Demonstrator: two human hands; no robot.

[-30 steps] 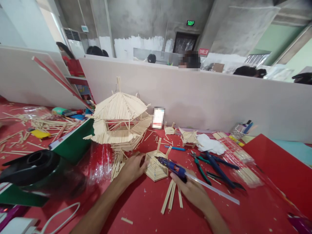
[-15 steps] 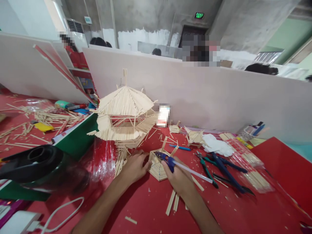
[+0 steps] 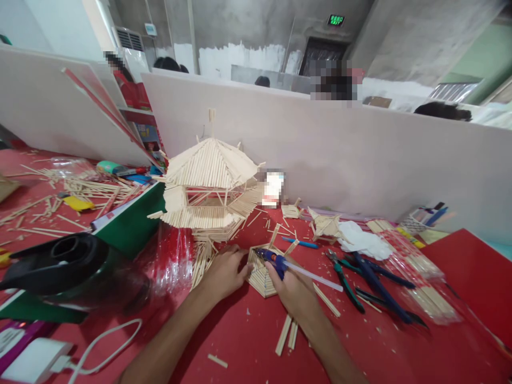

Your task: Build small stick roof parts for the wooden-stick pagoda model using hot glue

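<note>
A blue glue gun [image 3: 276,262] with a clear glue stick out of its back is in my right hand [image 3: 296,288], fingers wrapped round it. Its nozzle is over the upper left part of a hexagonal panel of wooden sticks [image 3: 264,282] lying on the red table. My left hand [image 3: 230,269] pinches the left edge of this panel with thumb and curled fingers; the fingertips are partly hidden. Two loose sticks jut up from the panel's far side. Behind my left hand stands a pavilion model of wooden sticks [image 3: 212,170] with a tiered roof.
To the right lie green-handled pliers [image 3: 344,280], blue-handled cutters [image 3: 378,285], crumpled tissue [image 3: 364,240] and bagged sticks [image 3: 432,298]. A small stick model [image 3: 326,224] and a blue pen [image 3: 300,242] lie beyond the panel. At left are a dark bottle [image 3: 76,272] and a white charger [image 3: 38,362].
The whole view has shifted slightly, so things sit a little further right. Both hands keep nearly the same place at the panel, and the glue gun has barely moved.
</note>
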